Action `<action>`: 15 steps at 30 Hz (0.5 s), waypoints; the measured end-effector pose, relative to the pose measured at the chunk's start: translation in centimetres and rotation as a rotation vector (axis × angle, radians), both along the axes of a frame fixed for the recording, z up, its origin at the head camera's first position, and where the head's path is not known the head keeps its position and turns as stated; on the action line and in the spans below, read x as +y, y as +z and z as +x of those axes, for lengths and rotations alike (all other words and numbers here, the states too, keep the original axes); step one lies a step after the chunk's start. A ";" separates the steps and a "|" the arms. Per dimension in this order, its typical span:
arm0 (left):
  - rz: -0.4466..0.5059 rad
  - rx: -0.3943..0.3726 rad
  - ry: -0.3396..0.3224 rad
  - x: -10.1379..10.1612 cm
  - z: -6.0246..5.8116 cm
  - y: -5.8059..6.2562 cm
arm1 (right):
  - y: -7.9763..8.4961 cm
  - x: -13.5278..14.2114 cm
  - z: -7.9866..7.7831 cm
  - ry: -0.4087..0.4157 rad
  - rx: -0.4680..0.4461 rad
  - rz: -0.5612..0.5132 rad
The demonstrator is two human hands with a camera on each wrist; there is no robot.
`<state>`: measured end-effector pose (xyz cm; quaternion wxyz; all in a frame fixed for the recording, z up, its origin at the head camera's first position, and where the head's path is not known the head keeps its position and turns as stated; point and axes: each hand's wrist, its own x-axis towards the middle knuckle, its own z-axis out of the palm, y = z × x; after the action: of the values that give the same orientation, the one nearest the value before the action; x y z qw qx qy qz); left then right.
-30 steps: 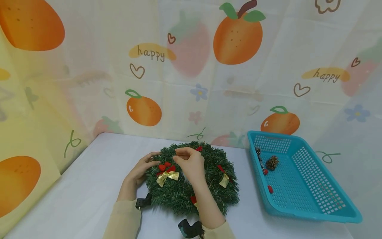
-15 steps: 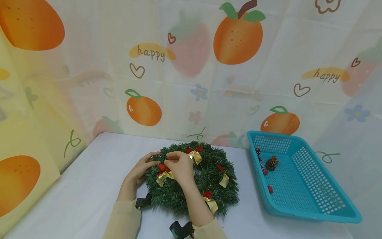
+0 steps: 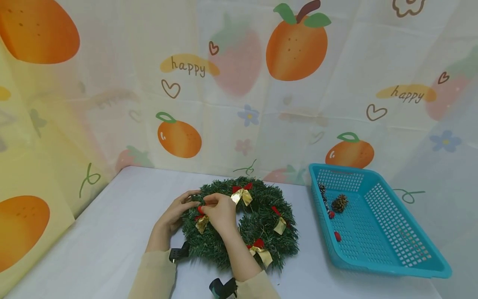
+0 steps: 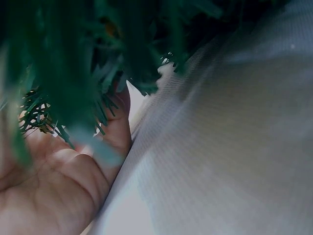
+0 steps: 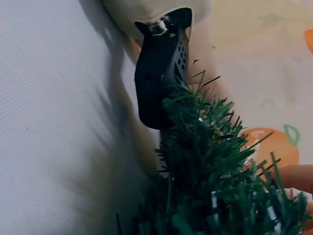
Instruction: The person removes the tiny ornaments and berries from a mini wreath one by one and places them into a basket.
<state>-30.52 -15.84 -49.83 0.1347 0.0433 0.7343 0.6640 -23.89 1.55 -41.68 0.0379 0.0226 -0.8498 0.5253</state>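
A green tinsel wreath (image 3: 269, 224) lies on the white table, trimmed with red-and-gold bows. My left hand (image 3: 175, 214) grips its left edge, fingers over the top; in the left wrist view the palm (image 4: 54, 191) is beneath the green needles. My right hand (image 3: 220, 214) is over the wreath's left side, thumb and forefinger pinching at a small red ornament (image 3: 200, 209) above a gold bow (image 3: 202, 224). The fingers partly cover that ornament and bow. Other gold bows sit at the back (image 3: 242, 196), the right (image 3: 280, 225) and the front (image 3: 265, 255) of the wreath.
To the right stands a turquoise plastic basket (image 3: 377, 265) holding a pine cone (image 3: 340, 203), more small cones along its left wall and red pieces (image 3: 337, 236). A fruit-print curtain (image 3: 239, 124) hangs behind the table. Black wrist cameras are strapped on both wrists.
My right hand has moved left and down from above the wreath's middle to the left bow, uncovering the back and front bows. The left hand keeps its place on the wreath.
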 end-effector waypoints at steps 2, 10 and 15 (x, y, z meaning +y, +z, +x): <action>-0.006 -0.002 0.001 0.0 0.0 0.0 | -0.1 0.0 0.0 -0.001 -0.001 0.011; 0.003 -0.015 0.006 0.0 0.0 0.1 | -0.9 -0.1 -0.3 0.004 -0.002 0.031; 0.017 -0.022 0.004 0.0 0.1 0.1 | -1.2 -0.3 -0.3 0.016 -0.011 0.038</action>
<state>-30.46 -15.81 -49.75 0.1412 0.0355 0.7272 0.6708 -24.23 1.29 -42.84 0.0287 0.0273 -0.8596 0.5094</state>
